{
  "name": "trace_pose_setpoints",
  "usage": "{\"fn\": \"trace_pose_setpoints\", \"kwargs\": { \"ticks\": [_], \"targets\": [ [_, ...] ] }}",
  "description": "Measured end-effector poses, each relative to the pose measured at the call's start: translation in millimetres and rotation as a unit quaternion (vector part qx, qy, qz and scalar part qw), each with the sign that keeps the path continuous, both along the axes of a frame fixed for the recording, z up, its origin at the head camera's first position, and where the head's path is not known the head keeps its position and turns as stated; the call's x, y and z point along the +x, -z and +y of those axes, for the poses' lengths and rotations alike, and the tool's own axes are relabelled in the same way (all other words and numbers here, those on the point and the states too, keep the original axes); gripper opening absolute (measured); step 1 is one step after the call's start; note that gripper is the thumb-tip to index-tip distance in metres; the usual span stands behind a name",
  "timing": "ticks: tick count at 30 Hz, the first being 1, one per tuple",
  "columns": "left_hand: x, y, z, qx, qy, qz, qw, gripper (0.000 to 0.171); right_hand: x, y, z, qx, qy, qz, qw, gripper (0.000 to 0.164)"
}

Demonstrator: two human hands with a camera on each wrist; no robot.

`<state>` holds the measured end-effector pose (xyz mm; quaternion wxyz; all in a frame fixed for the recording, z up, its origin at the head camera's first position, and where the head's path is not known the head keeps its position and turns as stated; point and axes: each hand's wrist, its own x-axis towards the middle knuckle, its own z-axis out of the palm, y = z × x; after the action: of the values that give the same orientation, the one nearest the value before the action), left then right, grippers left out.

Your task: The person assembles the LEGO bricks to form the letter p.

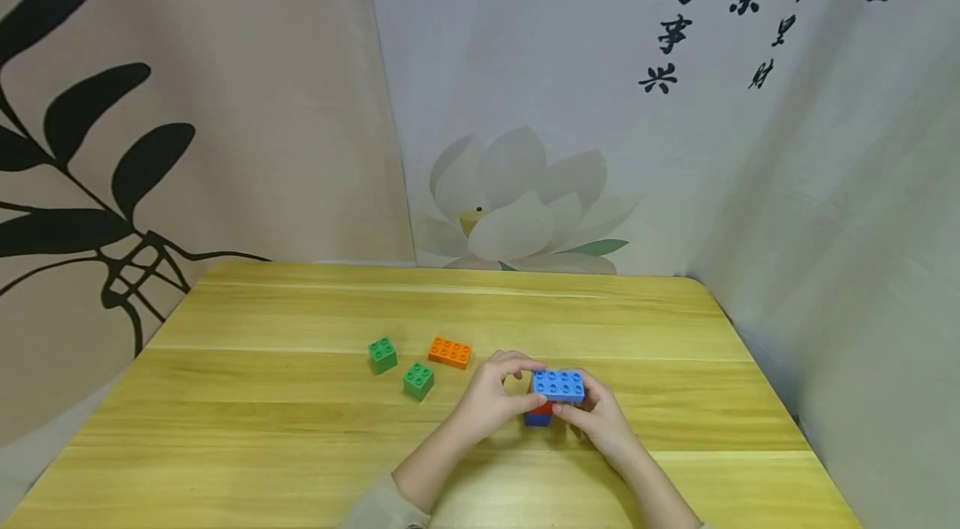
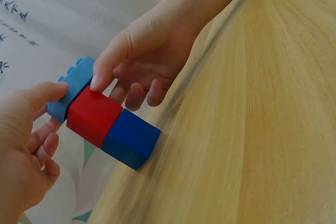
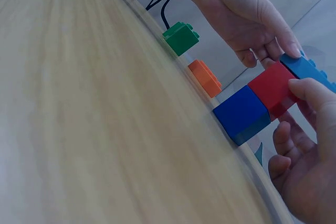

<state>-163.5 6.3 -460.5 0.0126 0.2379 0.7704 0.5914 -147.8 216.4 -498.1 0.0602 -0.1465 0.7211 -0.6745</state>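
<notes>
Lower middle: left hand (image 1: pixel 489 392) pinches light-blue brick (image 1: pixel 558 385), right hand (image 1: pixel 603 419) grips red block (image 2: pixel 94 116); likely stacking, next needs firm downward press.

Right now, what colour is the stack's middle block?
Red; the middle block shows best in the left wrist view.

The person's left hand (image 1: pixel 486 397) pinches the left end of a light-blue brick (image 1: pixel 558 385) between fingers and thumb; the right hand (image 1: pixel 603 421) holds at its right end. Below the light-blue brick are a red brick (image 1: pixel 541 409) and a dark-blue brick (image 1: pixel 537 421). To its left on the wooden counter (image 1: pixel 285 437) lie an orange brick (image 1: pixel 450 352) and, farther from it, two green bricks (image 1: pixel 418 381). Beyond it hangs cloth (image 1: pixel 525 54) printed with a pale flower (image 1: pixel 517 204).
</notes>
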Motion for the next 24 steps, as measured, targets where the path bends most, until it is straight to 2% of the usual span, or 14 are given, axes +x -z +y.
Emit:
{"fn": "trace_pose_setpoints", "kwargs": {
  "ticks": [7, 12, 16, 24],
  "targets": [
    [0.0, 1.2, -0.8, -0.006, 0.0, 0.015, 0.9999, 0.032, 0.2, 0.0, -0.3, -0.001, -0.006, 0.004, 1.0, 0.04],
    [-1.1, 1.9, -1.8, -0.026, 0.002, 0.051, 0.9984, 0.033, 0.5, 0.1, -0.4, -0.009, -0.014, 0.011, 1.0, 0.039],
    [-0.8, 0.7, -2.3, -0.046, 0.001, 0.071, 0.9964, 0.033, 0.7, -0.2, -1.1, -0.007, -0.004, 0.002, 1.0, 0.039],
    [-1.8, -0.7, -3.8, -0.085, 0.0, 0.12, 0.9891, 0.032, 1.6, -2.0, -0.6, -0.014, -0.011, 0.005, 1.0, 0.04]
  ]
}}
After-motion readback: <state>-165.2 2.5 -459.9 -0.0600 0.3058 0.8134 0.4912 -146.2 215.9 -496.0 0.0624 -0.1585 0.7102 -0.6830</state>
